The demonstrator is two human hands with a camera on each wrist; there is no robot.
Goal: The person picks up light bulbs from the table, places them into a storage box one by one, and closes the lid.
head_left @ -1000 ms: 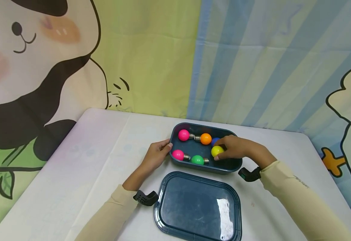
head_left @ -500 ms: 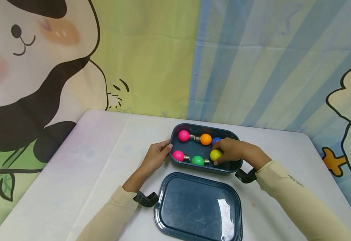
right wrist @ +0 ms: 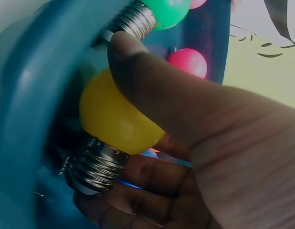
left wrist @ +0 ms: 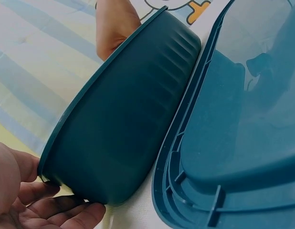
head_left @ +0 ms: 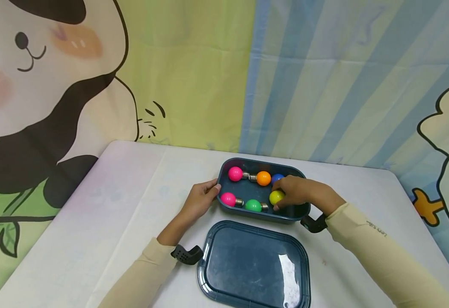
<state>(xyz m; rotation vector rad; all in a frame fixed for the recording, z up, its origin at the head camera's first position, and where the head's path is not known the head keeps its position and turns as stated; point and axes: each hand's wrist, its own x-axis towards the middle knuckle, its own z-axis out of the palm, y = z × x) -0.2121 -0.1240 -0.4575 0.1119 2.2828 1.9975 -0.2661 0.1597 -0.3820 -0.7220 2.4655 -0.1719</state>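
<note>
A dark blue plastic container holds several coloured light bulbs with metal screw bases. My left hand grips its left end, thumb at the rim and fingers against the underside in the left wrist view. Inside the container's right end, my right hand holds a yellow light bulb between thumb and fingers; its screw base points toward the near wall in the right wrist view. A blue bulb lies just behind, partly hidden by the hand. The green bulb is to the left.
An orange bulb and a pink bulb lie along the container's far side; another pink bulb is at the near left. In front of the container a matching lid lies on the white table. A printed curtain hangs behind.
My right hand has shifted slightly left and down with the yellow bulb, showing more of the blue bulb. My left hand stays at the container's left end.
</note>
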